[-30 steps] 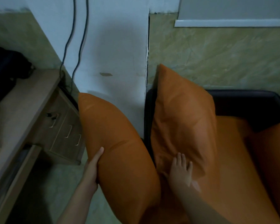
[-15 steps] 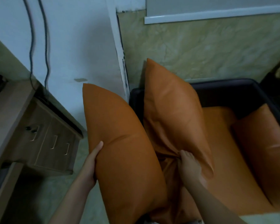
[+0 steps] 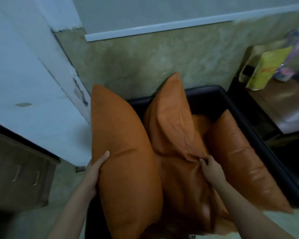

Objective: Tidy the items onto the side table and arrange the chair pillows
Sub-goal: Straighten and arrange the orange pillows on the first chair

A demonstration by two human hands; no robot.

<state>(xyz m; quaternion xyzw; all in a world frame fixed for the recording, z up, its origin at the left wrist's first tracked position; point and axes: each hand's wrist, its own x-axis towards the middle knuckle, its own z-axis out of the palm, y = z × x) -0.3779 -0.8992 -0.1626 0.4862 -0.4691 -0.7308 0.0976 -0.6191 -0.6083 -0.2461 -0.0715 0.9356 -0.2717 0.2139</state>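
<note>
Three orange leather pillows are at a black chair (image 3: 245,125). My left hand (image 3: 95,171) grips the left edge of the large left pillow (image 3: 126,166), which stands upright over the chair's left side. My right hand (image 3: 212,168) pinches a bunched corner of the middle pillow (image 3: 174,118), which stands upright and creased on the orange seat. A third pillow (image 3: 240,161) leans against the chair's right arm, with no hand on it.
A side table (image 3: 283,104) stands to the right of the chair, with a yellow pouch (image 3: 266,68) and a clear bottle (image 3: 293,54) at its back. A wooden drawer unit (image 3: 19,171) is at the left. A white wall corner (image 3: 41,83) juts out beside the chair.
My right hand went from lying flat on the middle pillow to pinching its lower corner. The view swung right, so the side table shows and the left pillow now stands closer to the chair.
</note>
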